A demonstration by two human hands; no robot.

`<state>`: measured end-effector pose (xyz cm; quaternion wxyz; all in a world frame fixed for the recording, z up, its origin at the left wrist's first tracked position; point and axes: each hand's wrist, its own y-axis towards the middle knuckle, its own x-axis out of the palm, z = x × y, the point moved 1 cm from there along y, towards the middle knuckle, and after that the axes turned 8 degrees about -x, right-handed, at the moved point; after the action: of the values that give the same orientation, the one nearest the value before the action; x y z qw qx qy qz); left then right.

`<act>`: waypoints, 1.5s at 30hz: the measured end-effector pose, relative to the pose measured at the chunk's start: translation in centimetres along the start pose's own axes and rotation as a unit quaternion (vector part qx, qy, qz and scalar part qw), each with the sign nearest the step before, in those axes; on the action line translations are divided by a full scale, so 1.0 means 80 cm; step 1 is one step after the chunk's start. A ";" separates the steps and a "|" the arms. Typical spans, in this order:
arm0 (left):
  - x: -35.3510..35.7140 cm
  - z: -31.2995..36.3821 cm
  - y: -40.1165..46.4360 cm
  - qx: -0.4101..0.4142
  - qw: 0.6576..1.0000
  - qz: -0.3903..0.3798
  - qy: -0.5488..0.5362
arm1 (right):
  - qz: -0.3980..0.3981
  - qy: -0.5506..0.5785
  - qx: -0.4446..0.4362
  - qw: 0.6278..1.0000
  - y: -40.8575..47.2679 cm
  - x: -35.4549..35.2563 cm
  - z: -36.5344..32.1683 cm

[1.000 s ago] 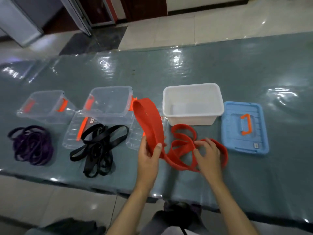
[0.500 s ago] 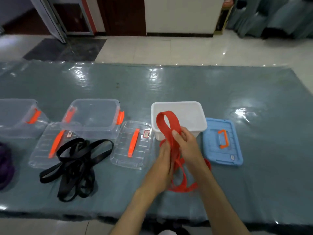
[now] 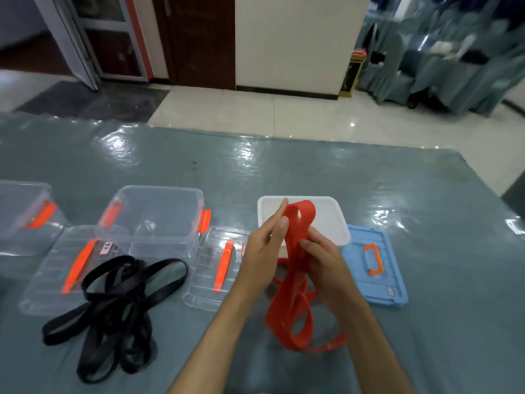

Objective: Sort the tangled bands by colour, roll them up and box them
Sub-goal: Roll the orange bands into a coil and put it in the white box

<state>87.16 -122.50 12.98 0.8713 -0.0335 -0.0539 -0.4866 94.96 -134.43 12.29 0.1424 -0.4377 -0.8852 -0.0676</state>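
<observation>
Your left hand (image 3: 262,248), fingers nearly straight, and right hand (image 3: 326,260), fingers curled, are gripping the flat red rubber band (image 3: 295,268) before the white plastic box (image 3: 329,223).

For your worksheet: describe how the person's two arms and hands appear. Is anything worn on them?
Both forearms are bare, with no sleeves in view. The left hand and right hand wear no gloves. No watch, ring or wristband shows, and no markings can be made out.
</observation>
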 end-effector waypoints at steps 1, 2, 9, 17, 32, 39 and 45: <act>-0.001 0.009 -0.001 0.022 1.000 -0.006 0.003 | -0.004 0.006 -0.007 1.000 0.003 0.003 -0.006; -0.002 0.018 -0.002 0.044 0.999 -0.019 0.008 | -0.005 0.015 -0.012 1.000 0.006 0.006 -0.010; -0.014 0.054 0.017 0.099 0.991 -0.081 0.035 | -0.055 0.032 -0.004 0.998 0.019 0.026 -0.026; -0.041 0.055 0.024 0.169 0.977 -0.027 0.127 | -0.090 -0.106 0.000 0.990 0.042 0.015 -0.067; -0.058 0.038 0.038 0.251 0.934 -0.040 0.252 | -0.019 -0.111 0.031 0.993 0.039 0.031 -0.096; -0.055 0.041 0.040 0.118 0.983 -0.012 0.141 | 0.031 -0.117 -0.041 0.992 0.037 0.043 -0.104; -0.061 0.052 0.043 0.142 0.967 -0.023 0.209 | 0.024 -0.182 -0.037 0.982 0.036 0.046 -0.109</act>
<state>87.31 -116.08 16.46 0.8477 0.1940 0.0599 -0.4901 96.82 -132.03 21.67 -0.0358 -0.4686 -0.8825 -0.0165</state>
